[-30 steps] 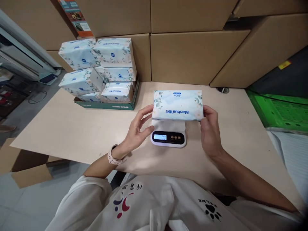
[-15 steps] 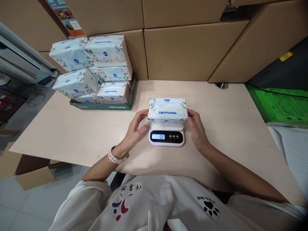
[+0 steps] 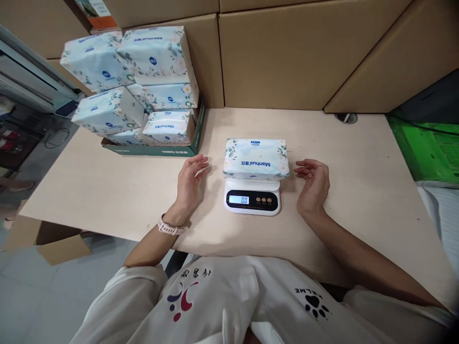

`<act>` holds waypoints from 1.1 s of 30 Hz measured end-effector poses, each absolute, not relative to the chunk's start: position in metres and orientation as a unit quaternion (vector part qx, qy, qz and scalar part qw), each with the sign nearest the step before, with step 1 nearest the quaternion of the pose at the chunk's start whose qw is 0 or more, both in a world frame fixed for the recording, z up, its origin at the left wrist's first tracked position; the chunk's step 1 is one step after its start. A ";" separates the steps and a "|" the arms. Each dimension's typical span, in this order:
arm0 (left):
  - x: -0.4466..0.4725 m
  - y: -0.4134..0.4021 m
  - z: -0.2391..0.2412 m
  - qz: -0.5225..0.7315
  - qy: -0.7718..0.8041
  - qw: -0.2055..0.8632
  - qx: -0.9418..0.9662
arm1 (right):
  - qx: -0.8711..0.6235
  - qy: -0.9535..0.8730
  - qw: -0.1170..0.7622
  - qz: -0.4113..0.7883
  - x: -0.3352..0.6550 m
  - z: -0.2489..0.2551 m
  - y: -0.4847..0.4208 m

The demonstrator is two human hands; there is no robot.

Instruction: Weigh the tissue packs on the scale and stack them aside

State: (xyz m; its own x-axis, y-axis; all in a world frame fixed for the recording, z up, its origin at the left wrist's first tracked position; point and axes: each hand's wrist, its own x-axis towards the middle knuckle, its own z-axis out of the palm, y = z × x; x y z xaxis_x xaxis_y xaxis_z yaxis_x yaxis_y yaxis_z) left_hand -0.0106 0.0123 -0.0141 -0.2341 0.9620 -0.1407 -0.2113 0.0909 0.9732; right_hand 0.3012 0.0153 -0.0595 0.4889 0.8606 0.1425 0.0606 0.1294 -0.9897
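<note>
A: ok, where's the tissue pack (image 3: 256,159) at?

B: Lying flat on the white digital scale (image 3: 253,210), around the middle of the tabletop (image 3: 366,162). Its lettering is upside down from the near side, and the lit display (image 3: 239,200) reads 0.0.

A: Anyone got a grip on it?

B: Nope. Left hand (image 3: 189,182) is half open just left of the pack, fingers loosely curled, empty. Right hand (image 3: 313,187) is much the same on the other side: fingers bent in toward the pack, small gap, nothing in it. There's a pale pink wristband (image 3: 171,228) on the left wrist.

A: And further out?

B: Far left, a green tray (image 3: 150,150) piled with more packs (image 3: 154,55). Big cardboard boxes (image 3: 272,62) line the far edge, and near left an open carton (image 3: 64,252) sits on the floor (image 3: 21,291).
</note>
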 end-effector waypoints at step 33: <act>-0.003 0.006 -0.010 0.574 0.506 0.556 0.325 | -0.579 -0.411 0.632 0.311 0.303 -0.064 0.015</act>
State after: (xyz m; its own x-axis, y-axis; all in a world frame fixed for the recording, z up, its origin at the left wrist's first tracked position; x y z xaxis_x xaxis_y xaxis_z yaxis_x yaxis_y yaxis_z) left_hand -0.0032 0.0060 -0.0101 -0.1706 0.9670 -0.1893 -0.3100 0.1297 0.9418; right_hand 0.3029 0.0152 -0.0637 0.4696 0.8683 0.1598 0.0821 0.1373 -0.9871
